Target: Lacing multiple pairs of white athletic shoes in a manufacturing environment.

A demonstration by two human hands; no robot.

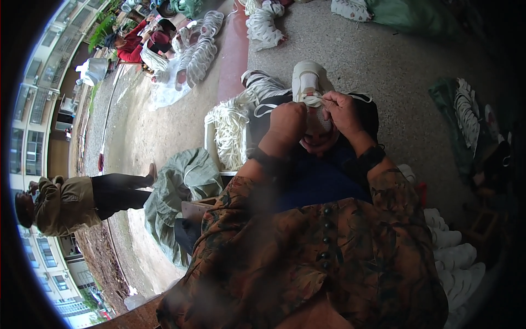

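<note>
A white and beige sneaker rests on my lap, its toe pointing away from me. My left hand is closed in a fist at the left of the lacing, on a white shoelace; a loop of lace sticks out to its left. From the right, my right hand pinches the lace with thumb and forefinger, and another loop shows beyond it. The fingers of my left hand are partly hidden from above. The shoe's heel end lies between my wrists.
A white box heaped with white laces stands at my left, beside a grey-green sack. Laced shoes lie just beyond. More shoes line the right. A person in red sits far left; another person stands nearer.
</note>
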